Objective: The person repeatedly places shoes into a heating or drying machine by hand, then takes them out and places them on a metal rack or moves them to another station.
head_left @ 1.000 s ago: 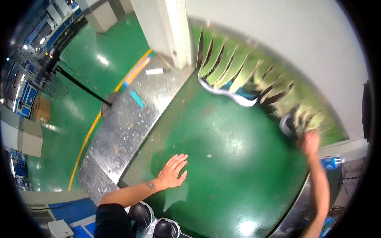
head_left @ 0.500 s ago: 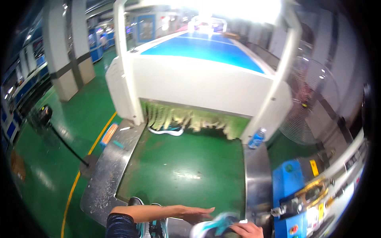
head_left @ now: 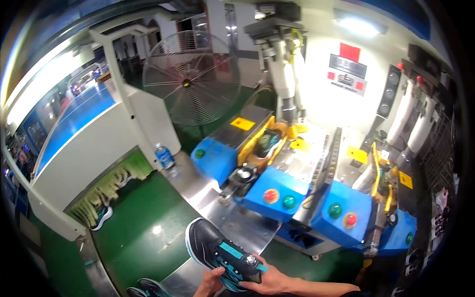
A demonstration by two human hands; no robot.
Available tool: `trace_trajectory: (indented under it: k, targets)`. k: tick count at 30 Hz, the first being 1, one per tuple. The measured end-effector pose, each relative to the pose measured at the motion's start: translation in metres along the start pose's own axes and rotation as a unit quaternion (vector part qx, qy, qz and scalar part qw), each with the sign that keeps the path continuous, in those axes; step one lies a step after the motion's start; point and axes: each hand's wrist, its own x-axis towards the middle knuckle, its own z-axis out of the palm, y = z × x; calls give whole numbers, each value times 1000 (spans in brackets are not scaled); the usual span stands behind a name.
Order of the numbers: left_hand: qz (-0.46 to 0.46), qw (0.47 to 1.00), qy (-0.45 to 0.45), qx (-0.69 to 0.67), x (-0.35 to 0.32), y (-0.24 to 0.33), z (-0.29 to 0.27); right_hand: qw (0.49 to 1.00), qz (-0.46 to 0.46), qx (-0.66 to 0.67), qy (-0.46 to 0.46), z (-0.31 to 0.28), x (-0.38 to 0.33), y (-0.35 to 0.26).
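Observation:
A black sneaker [head_left: 205, 242] with teal trim and a white sole is tilted up, toe toward the upper left. A shiny rounded piece [head_left: 251, 260] sticks out of its opening. My left hand [head_left: 212, 281] grips the sneaker's near side, fingers closed against it. My right hand [head_left: 269, 278] wraps round the heel end. Below and left, partly cut off by the picture's lower edge, are more dark shoes [head_left: 151, 287]. Beyond the sneaker, another black and teal shoe [head_left: 268, 142] sits in the pressing machine's left station [head_left: 297, 193].
Blue control boxes [head_left: 274, 193] with red and green buttons face me. A metal ledge [head_left: 208, 198] runs beside a green belt [head_left: 143, 218]. One shoe [head_left: 102, 218] lies beneath a fringed curtain [head_left: 89, 210]. A water bottle [head_left: 164, 156] and large fan [head_left: 190, 79] stand farther back.
My view has swung right, from the belt to the machine with blue boxes. My left hand, earlier outstretched beside the blurred shoe, now grips the sneaker together with my right hand.

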Motion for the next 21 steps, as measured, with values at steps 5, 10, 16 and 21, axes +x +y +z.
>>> trace_trajectory:
  k: [5,10,16,21]
  targets:
    - [17,980,161,111,50,-41,34,894,257,330,157,-36,-16,14]
    - [182,923,36,338,222,33,53,876,290,281,262,-66,4,26]
    - [158,688,-53,706,514,20,68,853,317,305,281,-109,67,21]
    - [202,647,-68,732,541,-1,70,801,405,251,362,-114,88,21]
